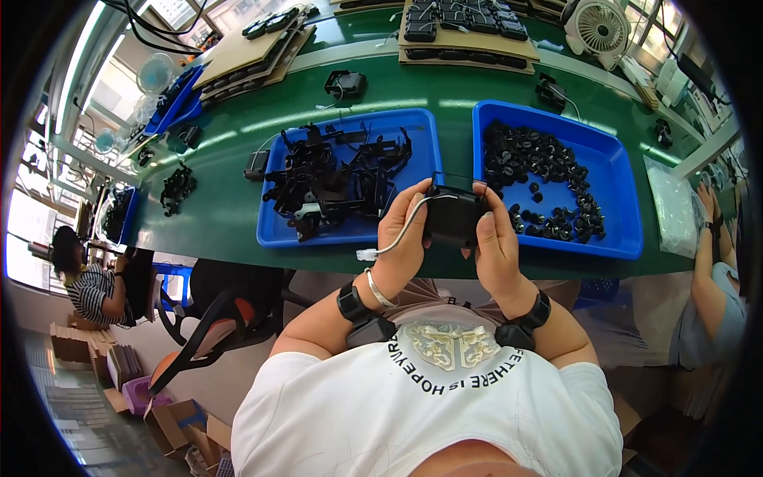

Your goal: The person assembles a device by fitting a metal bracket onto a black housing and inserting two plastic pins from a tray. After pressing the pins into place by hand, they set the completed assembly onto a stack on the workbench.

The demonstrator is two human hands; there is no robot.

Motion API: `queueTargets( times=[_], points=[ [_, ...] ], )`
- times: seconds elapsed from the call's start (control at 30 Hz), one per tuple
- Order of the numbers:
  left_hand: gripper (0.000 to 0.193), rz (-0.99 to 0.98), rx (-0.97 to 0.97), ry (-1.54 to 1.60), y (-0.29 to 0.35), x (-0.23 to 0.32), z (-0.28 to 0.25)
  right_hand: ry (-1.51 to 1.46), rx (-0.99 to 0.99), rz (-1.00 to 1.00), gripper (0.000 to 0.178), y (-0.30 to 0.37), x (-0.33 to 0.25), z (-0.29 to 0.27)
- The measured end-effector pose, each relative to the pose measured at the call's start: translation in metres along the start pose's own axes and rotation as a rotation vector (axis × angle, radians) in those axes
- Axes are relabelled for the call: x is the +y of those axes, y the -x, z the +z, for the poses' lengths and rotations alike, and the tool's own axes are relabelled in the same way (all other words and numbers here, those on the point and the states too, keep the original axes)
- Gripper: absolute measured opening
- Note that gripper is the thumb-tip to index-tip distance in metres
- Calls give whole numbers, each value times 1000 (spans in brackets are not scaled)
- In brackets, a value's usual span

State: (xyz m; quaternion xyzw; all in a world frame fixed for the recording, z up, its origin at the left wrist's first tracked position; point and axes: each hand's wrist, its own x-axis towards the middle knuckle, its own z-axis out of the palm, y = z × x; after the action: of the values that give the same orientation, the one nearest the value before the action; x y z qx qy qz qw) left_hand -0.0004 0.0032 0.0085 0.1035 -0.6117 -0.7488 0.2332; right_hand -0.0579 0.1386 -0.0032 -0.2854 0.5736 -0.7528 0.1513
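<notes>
Between both hands I hold a black box-shaped device [455, 221] above the table's near edge. My left hand [403, 230] grips its left side and my right hand [498, 248] its right side, thumbs toward me. A white cable leaves the device, loops over my left hand and ends in a white connector [366, 255]. Behind my left hand stands a blue tray [423, 131] heaped with black plastic brackets [318, 183]. Another blue tray [616, 171], behind my right hand, contains many small black knob-like parts [540, 159]. The fingertips under the device are partly hidden.
Similar black devices lie on the green table [214, 191], one [345, 83] beyond the left tray. Cardboard sheets [469, 52] with stacked devices and a white fan [598, 30] stand at the back. Co-workers sit left and right; a person's hands [707, 203] rest near a clear plastic bag [670, 207].
</notes>
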Motion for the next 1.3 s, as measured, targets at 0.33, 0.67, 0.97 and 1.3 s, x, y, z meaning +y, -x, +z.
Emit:
queueTargets(
  times=[0.33,0.67,0.97,1.3],
  points=[
    [28,10,30,-118,7,-3,-3,-114,-4,46,44,1,4,1],
    [28,69,54,-66,2,-5,-5,-136,23,89,39,-5,-4,5],
    [30,178,6,-51,1,-14,-7,-109,35,119,38,-6,-7,3],
    [31,149,-13,21,-16,-15,-1,8,38,77,40,-18,-16,-14]
  ],
)
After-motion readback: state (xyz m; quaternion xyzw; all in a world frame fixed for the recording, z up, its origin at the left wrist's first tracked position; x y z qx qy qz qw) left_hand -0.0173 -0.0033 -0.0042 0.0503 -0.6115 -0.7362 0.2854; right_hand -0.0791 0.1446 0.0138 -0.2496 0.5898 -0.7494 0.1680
